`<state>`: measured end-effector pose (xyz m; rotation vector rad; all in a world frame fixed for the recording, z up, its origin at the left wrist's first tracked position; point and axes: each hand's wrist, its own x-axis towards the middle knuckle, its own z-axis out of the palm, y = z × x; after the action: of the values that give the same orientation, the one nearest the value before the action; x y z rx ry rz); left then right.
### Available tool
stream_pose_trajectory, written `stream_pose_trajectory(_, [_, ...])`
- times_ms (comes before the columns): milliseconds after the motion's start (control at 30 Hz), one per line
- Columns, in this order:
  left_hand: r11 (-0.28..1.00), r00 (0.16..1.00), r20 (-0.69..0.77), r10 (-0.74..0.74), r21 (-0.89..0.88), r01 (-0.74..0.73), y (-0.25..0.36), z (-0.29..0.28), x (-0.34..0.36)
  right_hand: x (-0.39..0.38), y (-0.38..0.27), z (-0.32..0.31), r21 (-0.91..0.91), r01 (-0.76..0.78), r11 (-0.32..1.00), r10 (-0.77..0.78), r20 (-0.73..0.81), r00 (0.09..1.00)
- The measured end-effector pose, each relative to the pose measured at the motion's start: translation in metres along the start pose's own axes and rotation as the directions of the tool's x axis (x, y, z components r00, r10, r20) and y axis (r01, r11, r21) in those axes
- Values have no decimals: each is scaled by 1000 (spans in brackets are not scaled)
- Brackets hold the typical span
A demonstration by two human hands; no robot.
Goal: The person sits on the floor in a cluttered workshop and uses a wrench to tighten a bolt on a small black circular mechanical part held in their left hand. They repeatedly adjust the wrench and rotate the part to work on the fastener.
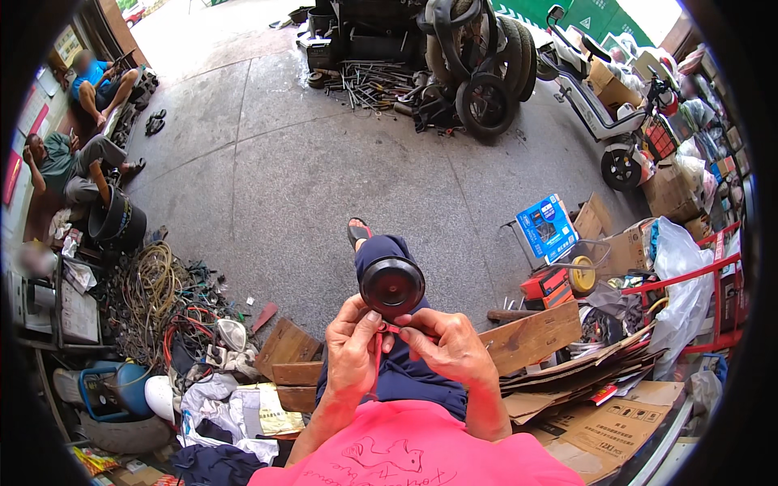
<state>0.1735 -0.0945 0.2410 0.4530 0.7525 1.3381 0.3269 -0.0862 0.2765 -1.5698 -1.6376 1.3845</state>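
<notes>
A round black disc-shaped part (pixel 392 283), shiny with a small hub at its centre, sits upright over my knee in dark blue trousers. Just below it my left hand (pixel 353 344) is closed, thumb and fingers pinching a thin red wire (pixel 376 363) that hangs down between the hands. My right hand (pixel 446 347) is closed too, its fingertips on the red wire at the lower edge of the disc. How the wire joins the disc is partly hidden by my fingers.
Two seated people (pixel 97 85) (pixel 61 162) are at the left, near a black bucket (pixel 113 227) and tangled cables (pixel 158 296). Tyres (pixel 486 105) and a white scooter (pixel 596 113) stand ahead. Wooden boards (pixel 531 340), cardboard (pixel 604 429) and a red metal frame (pixel 713 340) crowd the right.
</notes>
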Motion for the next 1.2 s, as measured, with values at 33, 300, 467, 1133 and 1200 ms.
stream_pose_trajectory(33, [999,1000,11,-25,-34,25,2,0,0,-1,-1,0,-4,10,1000,-10,-5,1000])
stream_pose_trajectory(300, [984,985,13,-175,-25,175,7,-6,2,1,0,0,-198,185,962,-196,-37,980])
stream_pose_trajectory(467, [952,954,58,-294,-74,298,6,-15,3,2,3,1,-194,192,962,-203,-38,979])
stream_pose_trajectory(1133, [900,934,52,-353,-255,354,3,-21,16,8,11,7,-235,43,971,-53,-40,998])
stream_pose_trajectory(1200, [906,934,31,-357,-234,354,1,-21,16,8,13,9,-269,44,962,-59,-50,997])
